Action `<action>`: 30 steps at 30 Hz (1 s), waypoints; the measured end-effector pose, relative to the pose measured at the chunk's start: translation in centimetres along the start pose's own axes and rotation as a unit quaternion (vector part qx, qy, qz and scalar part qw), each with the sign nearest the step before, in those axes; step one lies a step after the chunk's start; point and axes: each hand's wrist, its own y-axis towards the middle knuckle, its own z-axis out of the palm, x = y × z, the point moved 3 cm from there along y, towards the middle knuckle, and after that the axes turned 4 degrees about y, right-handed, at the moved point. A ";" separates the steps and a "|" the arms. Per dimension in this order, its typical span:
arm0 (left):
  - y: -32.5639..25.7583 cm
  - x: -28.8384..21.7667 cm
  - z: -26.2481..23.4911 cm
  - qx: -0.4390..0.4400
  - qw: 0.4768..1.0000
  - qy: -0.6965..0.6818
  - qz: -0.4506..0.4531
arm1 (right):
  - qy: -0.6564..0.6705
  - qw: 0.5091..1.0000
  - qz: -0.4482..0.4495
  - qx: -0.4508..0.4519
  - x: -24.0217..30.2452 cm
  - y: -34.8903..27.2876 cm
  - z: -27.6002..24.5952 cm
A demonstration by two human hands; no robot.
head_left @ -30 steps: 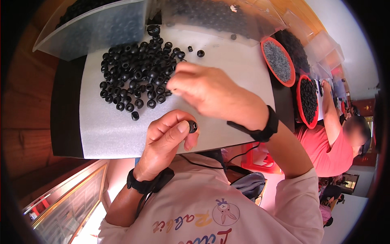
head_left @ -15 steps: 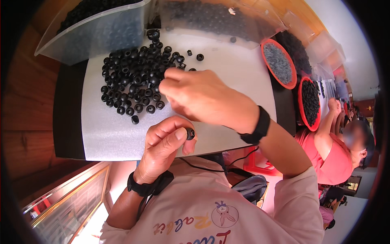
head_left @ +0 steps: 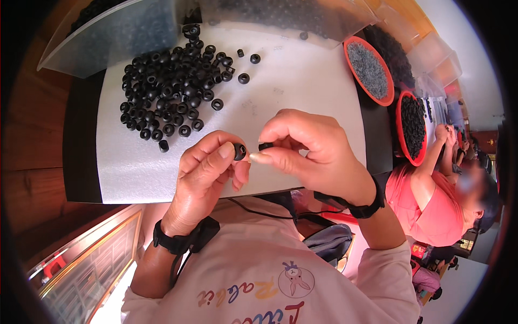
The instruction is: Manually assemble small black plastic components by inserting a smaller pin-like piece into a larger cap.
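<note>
Bare hands (head_left: 259,162), black wristbands on both wrists, pale pink printed shirt, thin black cable

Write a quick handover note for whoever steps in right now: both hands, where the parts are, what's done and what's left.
Left hand: pinches one black ring piece at its fingertips, above the white foam mat.
Right hand: pinches a second small black piece, close beside the first; whether they touch cannot be told.
Parts: loose pile of black rings on the mat's far left; two red bowls of dark parts at the right.
Done: one piece in each hand.
Left: the two pieces are not visibly joined; the pile is large.
</note>
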 end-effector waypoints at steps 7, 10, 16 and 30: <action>-0.1 -0.3 0.8 0.012 0.999 0.052 -0.004 | -0.028 0.992 -0.122 -0.028 0.0 -1.4 0.0; -0.2 -0.8 1.6 -0.007 0.997 0.076 0.000 | 0.063 0.995 -0.077 -0.004 0.2 -1.7 -0.3; 0.1 -1.1 1.9 -0.001 0.990 0.142 -0.006 | 0.182 0.983 -0.007 -0.007 -0.5 -2.2 -0.7; 0.4 -0.5 1.3 -0.013 0.986 0.155 -0.061 | 0.008 0.996 -0.085 -0.033 -1.5 -2.4 -0.1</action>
